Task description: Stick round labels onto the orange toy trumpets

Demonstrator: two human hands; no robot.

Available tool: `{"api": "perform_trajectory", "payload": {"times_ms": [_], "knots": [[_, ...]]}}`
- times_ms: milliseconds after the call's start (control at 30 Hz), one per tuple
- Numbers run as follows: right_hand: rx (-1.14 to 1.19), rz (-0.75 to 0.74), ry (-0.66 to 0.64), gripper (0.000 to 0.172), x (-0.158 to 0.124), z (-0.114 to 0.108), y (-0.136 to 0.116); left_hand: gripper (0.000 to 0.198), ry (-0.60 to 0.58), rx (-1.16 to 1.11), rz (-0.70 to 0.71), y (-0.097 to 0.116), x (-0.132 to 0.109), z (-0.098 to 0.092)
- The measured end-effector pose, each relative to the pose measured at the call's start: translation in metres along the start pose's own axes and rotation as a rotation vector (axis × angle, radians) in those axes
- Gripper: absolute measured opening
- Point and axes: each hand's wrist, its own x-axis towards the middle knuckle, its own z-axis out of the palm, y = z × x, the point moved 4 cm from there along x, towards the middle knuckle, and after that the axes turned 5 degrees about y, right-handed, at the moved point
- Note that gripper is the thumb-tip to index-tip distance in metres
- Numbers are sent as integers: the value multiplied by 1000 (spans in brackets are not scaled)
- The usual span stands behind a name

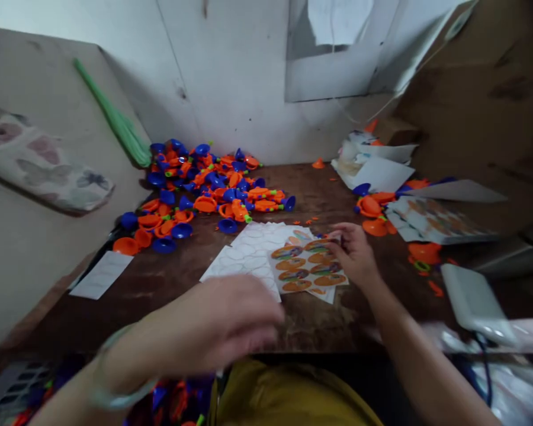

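Just left of right hand (355, 253) | sticker sheet (307, 267), corner pinched by it | left hand (237, 319) blurred, grip unclear

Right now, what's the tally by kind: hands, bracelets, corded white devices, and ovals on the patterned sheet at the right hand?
Left hand and right hand: 2
Bracelet: 1
White device: 1
Ovals showing on the sheet: 8
Total: 12
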Motion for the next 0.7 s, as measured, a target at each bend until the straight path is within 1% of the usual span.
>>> {"api": "perform_trajectory", "payload": {"times_ms": [33,67,100,167,200,233,267,333,367,400,433,500,533,600,667,700], "knots": [[10,-35,-37,42,-1,6,-12,27,-71,15,41,-3,15,13],[17,-66,-74,44,-1,13,-24,34,-132,42,68,-9,27,27],[23,-94,-107,43,-1,19,-35,45,-157,80,67,-18,37,39],[38,-144,-151,41,1,28,-56,59,-174,18,31,-37,46,63],[38,-172,-142,40,2,30,-63,62,-160,-58,-7,-47,46,73],[24,-206,-98,38,2,29,-69,62,-116,-134,-58,-57,43,81],[-2,-240,-25,35,0,26,-73,60,-56,-193,-111,-66,38,86],[-57,-267,134,24,-9,19,-75,54,116,-252,-219,-77,25,89],[-62,-245,173,18,-16,17,-73,51,197,-264,-277,-81,18,88],[-39,-194,164,14,-25,18,-69,50,260,-281,-336,-83,11,88],[16,-120,105,13,-35,22,-64,49,312,-305,-396,-84,5,88],[157,45,-59,16,-55,35,-55,46,404,-365,-512,-84,-6,88],[220,121,-119,19,-63,42,-52,44,429,-391,-548,-83,-10,89],[308,228,-165,22,-74,50,-50,42,429,-431,-578,-80,-15,88],[347,266,-139,25,-76,51,-52,44,366,-440,-558,-76,-17,85],[353,258,-118,27,-74,49,-54,45,328,-422,-531,-73,-17,83]]}}
